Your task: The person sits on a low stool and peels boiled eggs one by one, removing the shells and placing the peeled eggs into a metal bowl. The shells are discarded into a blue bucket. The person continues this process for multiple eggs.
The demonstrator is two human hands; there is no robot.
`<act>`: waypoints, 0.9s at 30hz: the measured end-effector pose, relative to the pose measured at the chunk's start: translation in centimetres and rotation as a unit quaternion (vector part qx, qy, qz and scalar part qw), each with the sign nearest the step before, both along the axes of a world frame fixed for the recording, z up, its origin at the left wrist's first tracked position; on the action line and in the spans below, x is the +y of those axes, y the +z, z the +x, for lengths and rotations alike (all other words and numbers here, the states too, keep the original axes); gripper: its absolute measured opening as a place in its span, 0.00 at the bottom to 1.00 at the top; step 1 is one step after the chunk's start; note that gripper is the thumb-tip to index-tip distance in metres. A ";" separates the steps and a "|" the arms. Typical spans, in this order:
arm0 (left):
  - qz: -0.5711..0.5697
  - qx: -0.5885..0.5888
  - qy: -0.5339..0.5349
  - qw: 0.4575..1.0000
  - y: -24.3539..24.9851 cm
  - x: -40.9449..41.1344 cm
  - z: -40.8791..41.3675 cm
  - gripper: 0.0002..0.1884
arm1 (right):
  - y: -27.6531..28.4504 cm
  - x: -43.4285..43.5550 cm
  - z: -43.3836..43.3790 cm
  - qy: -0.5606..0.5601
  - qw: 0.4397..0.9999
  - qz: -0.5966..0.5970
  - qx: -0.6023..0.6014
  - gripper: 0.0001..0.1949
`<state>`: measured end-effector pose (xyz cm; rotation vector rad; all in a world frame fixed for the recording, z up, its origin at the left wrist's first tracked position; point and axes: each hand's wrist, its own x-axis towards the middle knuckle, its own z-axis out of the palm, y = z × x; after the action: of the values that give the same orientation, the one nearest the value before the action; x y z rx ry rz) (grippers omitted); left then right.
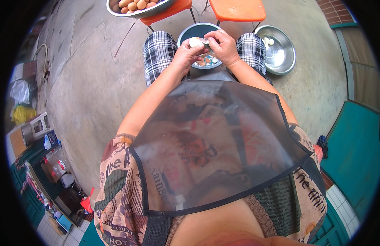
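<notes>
My left hand (187, 53) holds a partly peeled white egg (195, 42) over a blue-grey basin (181, 36) between my knees. Close by on the right, my right hand (222, 46) pinches a piece of eggshell (204, 40) at the egg's side. Brown and white shell pieces (208, 60) lie in the basin's bottom. Several peeled white eggs (266, 41) rest in a steel bowl (280, 60) beside my right knee. At the upper left, a steel bowl (116, 11) of brown eggs (132, 6) stands on an orange stool.
Two orange stools (168, 13) (238, 10) stand beyond the basin on the concrete floor (94, 70). Plastic bottles (58, 163) and bags (23, 113) lie along the far left side. A green panel (352, 153) is at the right.
</notes>
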<state>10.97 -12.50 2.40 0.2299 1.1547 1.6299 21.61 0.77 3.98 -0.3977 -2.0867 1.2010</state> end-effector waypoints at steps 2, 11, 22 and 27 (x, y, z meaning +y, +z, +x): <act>-0.019 0.012 0.005 1.000 0.1 0.0 -0.1 0.17 | -0.1 0.1 -0.1 -0.019 1.000 -0.020 0.005 0.05; -0.015 0.053 0.025 0.998 -0.2 0.2 -0.1 0.21 | -2.6 1.4 -0.8 -0.044 0.997 0.048 -0.051 0.08; -0.011 0.159 0.014 0.987 -0.8 0.2 0.1 0.23 | -2.0 0.9 -0.6 0.085 0.993 -0.047 -0.070 0.14; -0.007 0.153 0.007 0.988 -0.5 0.1 0.3 0.20 | -1.5 0.6 -0.3 0.103 0.989 -0.018 -0.103 0.13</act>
<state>11.31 -12.39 1.87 0.4774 1.3999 1.6354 21.31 1.36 2.44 -0.3413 -2.3310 1.3677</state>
